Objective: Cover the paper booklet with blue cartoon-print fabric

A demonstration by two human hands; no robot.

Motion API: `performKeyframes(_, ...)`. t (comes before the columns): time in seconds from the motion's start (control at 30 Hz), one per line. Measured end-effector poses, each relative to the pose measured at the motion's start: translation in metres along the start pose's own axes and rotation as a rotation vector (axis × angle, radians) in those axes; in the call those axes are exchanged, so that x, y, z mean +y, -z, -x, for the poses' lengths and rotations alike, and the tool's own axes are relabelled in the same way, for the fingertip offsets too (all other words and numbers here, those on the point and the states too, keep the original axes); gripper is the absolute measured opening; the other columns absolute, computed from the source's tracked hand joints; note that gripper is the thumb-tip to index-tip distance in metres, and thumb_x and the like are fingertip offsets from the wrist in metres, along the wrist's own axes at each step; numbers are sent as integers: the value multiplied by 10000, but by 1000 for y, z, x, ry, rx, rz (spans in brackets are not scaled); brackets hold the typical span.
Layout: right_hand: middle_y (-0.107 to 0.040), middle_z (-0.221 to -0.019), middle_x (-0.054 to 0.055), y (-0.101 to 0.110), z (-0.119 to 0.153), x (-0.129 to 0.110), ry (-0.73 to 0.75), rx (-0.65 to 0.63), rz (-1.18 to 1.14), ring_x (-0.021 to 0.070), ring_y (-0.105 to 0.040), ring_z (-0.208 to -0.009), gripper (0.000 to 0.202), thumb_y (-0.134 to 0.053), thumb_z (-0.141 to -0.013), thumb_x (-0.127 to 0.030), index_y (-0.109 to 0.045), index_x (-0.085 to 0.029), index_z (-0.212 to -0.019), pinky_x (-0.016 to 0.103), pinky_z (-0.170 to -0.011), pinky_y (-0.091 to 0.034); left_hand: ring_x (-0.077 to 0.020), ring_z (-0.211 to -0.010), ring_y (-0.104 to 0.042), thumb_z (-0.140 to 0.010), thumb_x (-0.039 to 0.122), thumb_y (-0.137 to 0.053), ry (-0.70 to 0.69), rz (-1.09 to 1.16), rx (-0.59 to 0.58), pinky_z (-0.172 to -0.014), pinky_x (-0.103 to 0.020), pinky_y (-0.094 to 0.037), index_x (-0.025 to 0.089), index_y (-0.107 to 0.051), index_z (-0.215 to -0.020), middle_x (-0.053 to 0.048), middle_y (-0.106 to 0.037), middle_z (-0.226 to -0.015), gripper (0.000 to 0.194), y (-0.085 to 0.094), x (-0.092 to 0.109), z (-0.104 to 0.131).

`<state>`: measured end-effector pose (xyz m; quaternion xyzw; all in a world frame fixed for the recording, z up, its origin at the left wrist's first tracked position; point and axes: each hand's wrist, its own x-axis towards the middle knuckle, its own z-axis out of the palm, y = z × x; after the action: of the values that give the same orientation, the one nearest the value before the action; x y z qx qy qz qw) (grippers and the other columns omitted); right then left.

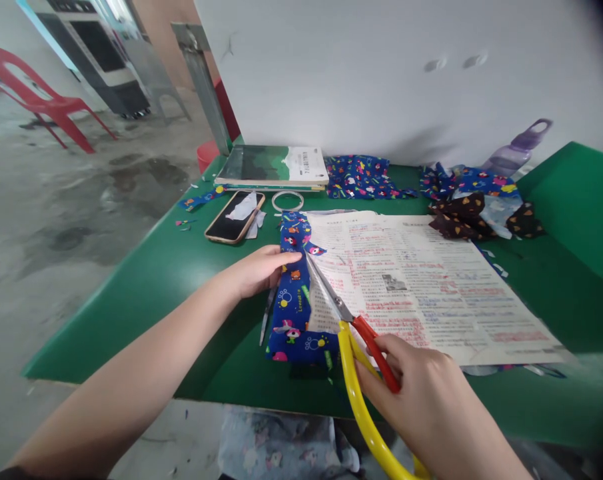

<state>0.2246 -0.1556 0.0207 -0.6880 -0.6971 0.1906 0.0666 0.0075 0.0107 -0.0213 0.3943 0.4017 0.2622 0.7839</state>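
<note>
Blue patterned cloth [294,303] lies on the green table, partly under a printed paper sheet [396,287] with red and blue handwriting. My left hand [261,270] pinches the left edge of the cloth, thumb on top. In my right hand [416,393] are scissors [364,340] with one red and one yellow handle. The blades point up and left, their tips at the cloth just right of my left thumb, beside a small loose flap of cloth. A narrow strip hangs beside the cloth's left edge.
Behind the paper are books [276,165], a phone [234,217] with scraps on it, a white ring [288,201] and more blue cloth [364,177]. Blue and brown fabric [481,203] is heaped at the back right, near a purple bottle [514,153]. A red chair [56,107] stands on the floor.
</note>
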Motion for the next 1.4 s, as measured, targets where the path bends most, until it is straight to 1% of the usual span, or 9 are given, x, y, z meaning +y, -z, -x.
performKeyframes(0.33, -562, -484, -11, 12, 11, 26, 1, 38, -205, 130, -512, -427, 266, -521, -802, -446, -612, -216, -704, 233, -404, -379, -190, -707, -695, -816, 223, -646, 17, 10, 47, -759, -353, -562, 149, -618, -1084, -82, -719, -885, 279, -3, 3, 2)
performKeyframes(0.43, -625, -595, 16, 10, 9, 47, -44, 68, -329, 164, -601, -547, 262, -530, -810, -437, -638, -210, -880, 238, -447, -445, -194, -701, -692, -805, 219, -657, 33, 2, 81, -762, -361, -558, 148, -615, -1095, -80, -719, -873, 302, -4, 4, 2)
performKeyframes(0.57, -655, -905, 85, 7, 1, 64, -126, 206, -590, 219, -637, -836, 384, -562, -805, -409, -544, -200, -1126, 302, -645, -530, -195, -811, -690, -796, 226, -667, 18, 10, 35, -811, -342, -538, 138, -619, -1086, -94, -710, -962, 307, -1, 3, 1)
performKeyframes(0.73, -534, -843, 12, 15, -5, 52, -239, 330, -1029, 150, -533, -737, 416, -686, -713, -376, -526, -256, -1078, 244, -576, -469, -192, -889, -678, -781, 224, -678, 5, 5, -2, -847, -343, -515, 166, -606, -1116, -94, -689, -1057, 348, 3, 1, 0)
performKeyframes(0.87, -406, -796, -27, 20, -8, 46, -233, 301, -1302, 108, -428, -684, 335, -707, -711, -332, -532, -276, -990, 225, -557, -401, -177, -834, -687, -786, 186, -658, 23, 7, 38, -833, -344, -520, 174, -588, -1145, -84, -698, -1030, 366, 3, 2, 1)
performKeyframes(1.03, -368, -766, -26, 8, -16, 63, -212, 383, -1329, 118, -406, -652, 432, -727, -674, -371, -533, -287, -1051, 264, -552, -392, -163, -795, -688, -804, 171, -630, 21, 10, 59, -812, -332, -532, 174, -572, -1163, -74, -702, -1021, 364, 1, 4, 2)
performKeyframes(1.2, -385, -672, -19, -6, -32, 89, -58, 453, -1264, 144, -402, -572, 583, -677, -538, -666, -577, -271, -955, 327, -518, -418, -161, -770, -689, -813, 176, -615, 41, -29, 76, -765, -312, -541, 171, -572, -1177, -78, -706, -1003, 366, -2, 5, 3)
performKeyframes(1.3, -414, -650, -16, -3, -33, 88, -43, 403, -1257, 135, -403, -542, 490, -602, -635, -666, -574, -264, -914, 316, -508, -421, -156, -746, -688, -819, 181, -610, 42, -45, 109, -737, -297, -545, 166, -574, -1176, -79, -711, -984, 359, -3, 6, 4)
performKeyframes(1.4, -427, -606, -25, 3, -24, 74, -28, 321, -1206, 118, -396, -485, 336, -497, -789, -566, -563, -248, -871, 287, -467, -404, -146, -714, -686, -818, 187, -617, 38, -57, 147, -691, -271, -547, 162, -587, -1145, -71, -718, -942, 329, -3, 6, 5)
